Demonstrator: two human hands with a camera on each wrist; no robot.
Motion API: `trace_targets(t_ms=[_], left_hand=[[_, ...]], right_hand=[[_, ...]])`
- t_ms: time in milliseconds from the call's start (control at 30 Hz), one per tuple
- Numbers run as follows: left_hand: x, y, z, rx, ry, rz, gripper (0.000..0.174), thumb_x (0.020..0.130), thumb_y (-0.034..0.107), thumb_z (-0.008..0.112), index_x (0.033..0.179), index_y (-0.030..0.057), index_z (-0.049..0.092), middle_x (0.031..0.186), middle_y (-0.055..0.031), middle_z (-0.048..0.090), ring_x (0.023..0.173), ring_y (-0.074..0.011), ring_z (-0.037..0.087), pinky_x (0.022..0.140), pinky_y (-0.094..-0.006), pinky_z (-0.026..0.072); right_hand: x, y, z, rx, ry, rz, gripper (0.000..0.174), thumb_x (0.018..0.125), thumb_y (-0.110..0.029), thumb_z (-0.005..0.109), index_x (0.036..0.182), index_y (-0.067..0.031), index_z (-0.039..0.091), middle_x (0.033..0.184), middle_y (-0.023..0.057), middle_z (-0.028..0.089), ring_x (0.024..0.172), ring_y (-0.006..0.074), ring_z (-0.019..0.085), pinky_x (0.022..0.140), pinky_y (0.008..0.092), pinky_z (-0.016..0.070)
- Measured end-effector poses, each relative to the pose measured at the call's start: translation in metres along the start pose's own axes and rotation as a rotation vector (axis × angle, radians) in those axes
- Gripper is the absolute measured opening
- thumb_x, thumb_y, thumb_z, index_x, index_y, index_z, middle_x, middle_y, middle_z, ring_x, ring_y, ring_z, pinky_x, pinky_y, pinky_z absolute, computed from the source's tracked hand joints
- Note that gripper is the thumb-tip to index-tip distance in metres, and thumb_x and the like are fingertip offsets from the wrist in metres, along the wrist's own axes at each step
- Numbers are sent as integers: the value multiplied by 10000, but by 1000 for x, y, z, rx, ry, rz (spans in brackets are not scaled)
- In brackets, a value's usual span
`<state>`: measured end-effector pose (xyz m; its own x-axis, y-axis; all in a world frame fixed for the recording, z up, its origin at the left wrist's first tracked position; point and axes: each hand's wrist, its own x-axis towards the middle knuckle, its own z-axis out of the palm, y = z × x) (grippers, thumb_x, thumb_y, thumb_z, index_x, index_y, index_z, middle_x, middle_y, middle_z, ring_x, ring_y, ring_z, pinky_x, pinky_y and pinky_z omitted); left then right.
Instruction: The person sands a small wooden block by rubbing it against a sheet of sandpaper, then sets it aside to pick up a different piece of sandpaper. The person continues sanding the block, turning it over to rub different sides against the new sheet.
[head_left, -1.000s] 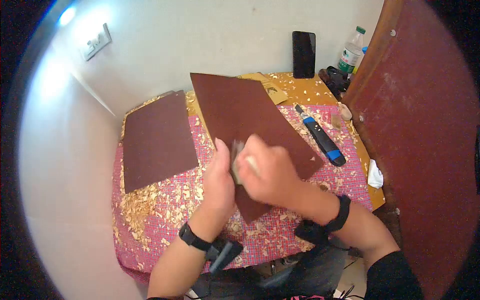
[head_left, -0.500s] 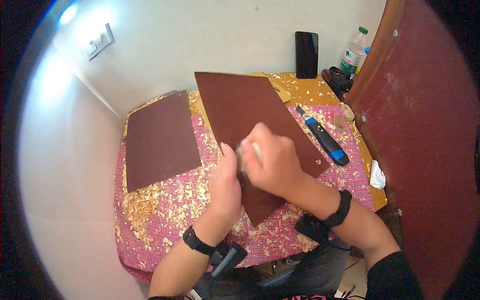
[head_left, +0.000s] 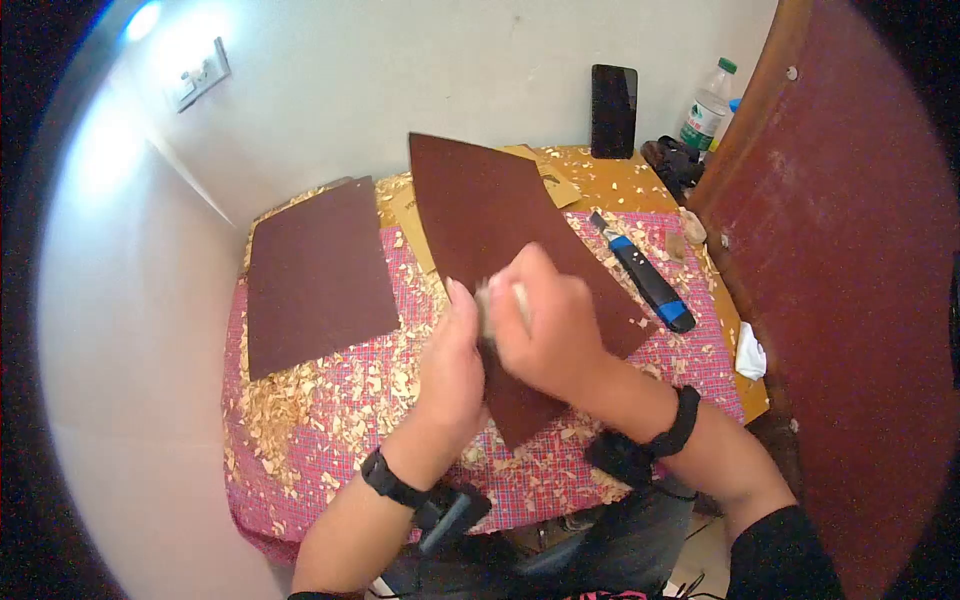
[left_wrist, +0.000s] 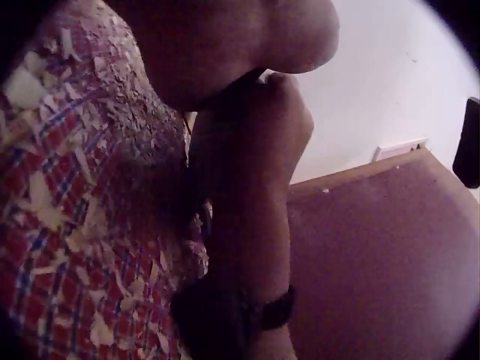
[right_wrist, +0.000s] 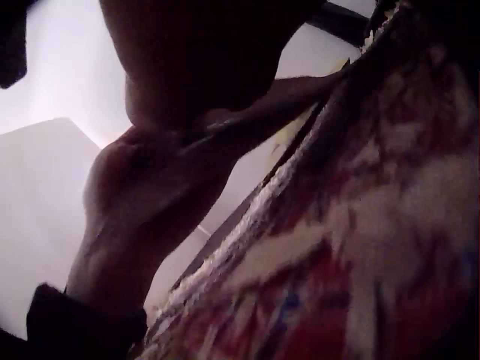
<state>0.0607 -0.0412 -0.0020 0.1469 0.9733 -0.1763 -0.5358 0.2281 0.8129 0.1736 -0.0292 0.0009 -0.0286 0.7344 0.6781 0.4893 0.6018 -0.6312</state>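
Observation:
A dark red-brown sheet, probably sandpaper, slants over the table in the head view, its far corner raised. My left hand grips its left edge, thumb on the upper side; the other fingers are hidden. My right hand has its fingers curled round a small pale piece, seemingly wood, blurred and mostly covered by the fist. The piece is against the sheet, close beside the left thumb. In the dim left wrist view the right hand is close by; in the right wrist view the left hand extends toward the sheet.
A second brown sheet lies at left on the checked cloth, among wood shavings. A blue-black utility knife lies at right. Behind are a phone and a bottle. A red-brown panel stands at right.
The right fist with the pale piece has shifted slightly up and right and is blurred by motion. The sheet's far corner has risen, and the sheet bends more. The left hand keeps its grip.

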Motion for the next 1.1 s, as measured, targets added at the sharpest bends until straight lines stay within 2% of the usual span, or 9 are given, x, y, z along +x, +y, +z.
trace_targets(t_ms=[100,200,333,500,567,700,767,933,1100], left_hand=[[1,3,-7,57,-45,-35,517,1024,461,337,1250,32,519,1185,-96,588,1084,-195,571,928,-343,467],[5,-34,-19,397,5,279,505,1024,456,342,1248,41,524,1192,-82,584,1086,-175,565,936,-349,457],[-11,12,12,163,41,-60,510,1024,455,344,1246,32,524,1179,-82,592,1079,-171,569,954,-345,452],[-3,-14,-8,218,-45,-22,535,1035,441,317,1334,18,449,1281,-106,517,1174,-165,487,1023,-321,385],[-2,-31,-4,25,-2,10,485,1028,441,343,1221,39,532,1146,-91,605,1071,-191,576,956,-353,448],[-4,6,3,115,26,-44,494,1032,434,336,1254,25,502,1185,-95,581,1099,-188,555,962,-353,437],[1,-1,-2,204,43,85,500,1038,425,326,1280,16,480,1237,-99,546,1137,-176,517,983,-344,415],[2,-17,-8,520,-49,358,385,1060,330,295,896,30,473,848,2,438,815,-105,406,765,-297,402],[-1,-5,3,368,54,329,355,1058,308,301,880,43,455,810,-2,417,762,-102,369,698,-270,379]], right_hand=[[1,-3,2,32,-68,22,148,871,-140,576,867,-25,482,663,199,610,630,406,631,542,498,496],[12,7,-2,-73,-6,-28,142,871,-133,569,862,-25,477,663,203,608,626,408,630,546,505,495],[1,4,-2,-42,-11,4,148,869,-134,577,856,-24,479,654,205,603,617,408,627,540,500,497],[23,19,-2,-132,75,-18,158,877,-146,576,857,-19,485,645,204,597,605,414,621,529,504,491],[25,19,-8,-131,62,9,159,878,-151,574,871,-22,481,641,205,593,601,413,619,526,510,488],[1,5,3,-25,-58,-22,178,880,-168,582,864,-23,480,638,202,594,587,404,614,517,502,487],[11,7,3,-99,-45,-47,169,879,-157,580,855,-25,477,647,200,601,589,401,618,520,501,489],[14,11,-3,-119,24,17,170,874,-143,588,849,-19,474,635,197,594,599,402,623,514,495,486],[16,14,2,-82,11,-49,170,879,-144,581,842,-17,474,641,210,599,603,410,623,522,496,490]])
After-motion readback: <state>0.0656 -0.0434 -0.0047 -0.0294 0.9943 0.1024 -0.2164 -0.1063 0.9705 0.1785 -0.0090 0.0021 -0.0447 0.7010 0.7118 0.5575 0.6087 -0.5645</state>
